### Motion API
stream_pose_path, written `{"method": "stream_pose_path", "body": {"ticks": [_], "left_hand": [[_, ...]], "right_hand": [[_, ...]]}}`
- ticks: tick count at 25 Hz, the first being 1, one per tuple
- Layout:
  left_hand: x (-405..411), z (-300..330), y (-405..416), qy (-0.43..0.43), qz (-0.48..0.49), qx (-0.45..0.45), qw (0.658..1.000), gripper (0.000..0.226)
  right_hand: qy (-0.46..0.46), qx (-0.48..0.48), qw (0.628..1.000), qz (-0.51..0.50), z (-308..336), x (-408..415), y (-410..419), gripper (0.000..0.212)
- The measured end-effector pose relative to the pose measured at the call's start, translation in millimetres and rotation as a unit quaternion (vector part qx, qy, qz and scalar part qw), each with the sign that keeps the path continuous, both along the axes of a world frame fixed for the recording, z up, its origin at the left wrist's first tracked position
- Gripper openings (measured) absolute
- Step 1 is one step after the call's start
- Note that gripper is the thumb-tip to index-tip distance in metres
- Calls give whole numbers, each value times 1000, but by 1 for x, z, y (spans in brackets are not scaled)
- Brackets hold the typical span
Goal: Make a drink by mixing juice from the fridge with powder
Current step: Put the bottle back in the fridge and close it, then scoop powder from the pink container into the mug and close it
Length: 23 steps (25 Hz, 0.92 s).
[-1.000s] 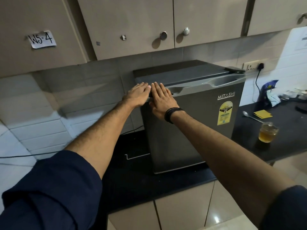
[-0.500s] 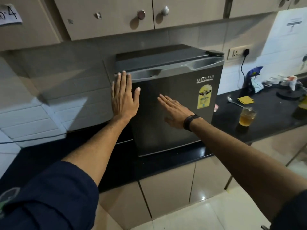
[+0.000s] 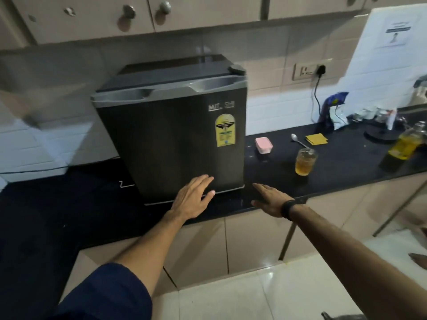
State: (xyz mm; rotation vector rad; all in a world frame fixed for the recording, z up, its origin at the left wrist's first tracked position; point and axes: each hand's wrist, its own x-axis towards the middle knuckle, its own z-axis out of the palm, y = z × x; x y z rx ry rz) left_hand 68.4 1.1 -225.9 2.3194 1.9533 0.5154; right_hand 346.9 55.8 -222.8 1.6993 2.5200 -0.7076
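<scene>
The left hand [image 3: 193, 199] is seen low against the front of the fridge [image 3: 171, 137], fingers straight and spread, nothing held; whether the palm touches the door cannot be told. The right hand [image 3: 269, 199] is extended flat over the bench [image 3: 346, 158] edge, just right of the fridge's lower corner, fingers straight, nothing held. The fridge door is shut. A glass [image 3: 305, 161] of amber liquid stands beyond and to the right of the right hand. A pink tub [image 3: 263, 145] sits beyond that hand, beside the fridge. A spoon [image 3: 298, 140] and yellow packets [image 3: 316, 139] lie behind the glass.
</scene>
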Motion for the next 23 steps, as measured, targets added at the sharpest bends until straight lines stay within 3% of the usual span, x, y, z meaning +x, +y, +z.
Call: {"method": "stream_pose_path", "body": {"ticks": [7,18,23], "left_hand": [[100,-24,54,5,-24,-171,985,48],[198,-52,226,-68,-26,-156,985,50],[212,-53,296,-107,38,-148,982,51]], "right_hand": [[18,-5,1000,-21,-24,94,44,55],[-8,3,1000,-20,-29,186,200,47],[47,19,999,-12,-20,198,283,41]]}}
